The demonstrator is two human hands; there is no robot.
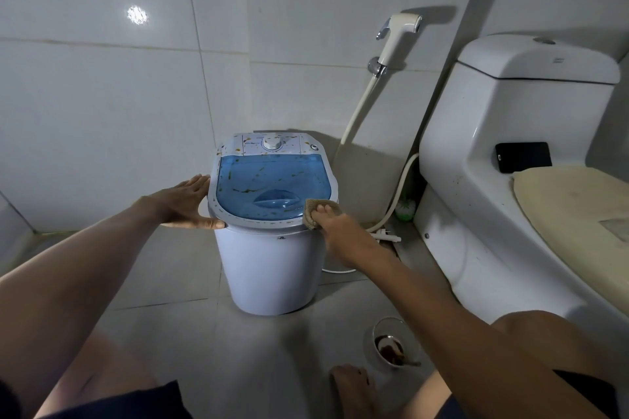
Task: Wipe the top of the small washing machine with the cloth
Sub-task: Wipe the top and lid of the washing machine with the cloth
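The small washing machine sits mid-frame. The left hand lies flat, steadying its rim. The right hand presses the cloth down; it should rub hard across every brown spot.

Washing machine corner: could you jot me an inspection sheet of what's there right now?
Surface: blue lid and control panel of the small washing machine carry brown smears and specks.
Job's things: tan cloth sits on the lid's near right rim.
Clutter: glass bowl with brown residue on the floor; black device on the toilet.
Grips: left hand flat against the machine's left rim; right hand pressing the cloth.
Cables: white cord and plug on the floor behind the machine.
Surroundings: tiled walls, bidet sprayer with hose, green brush.
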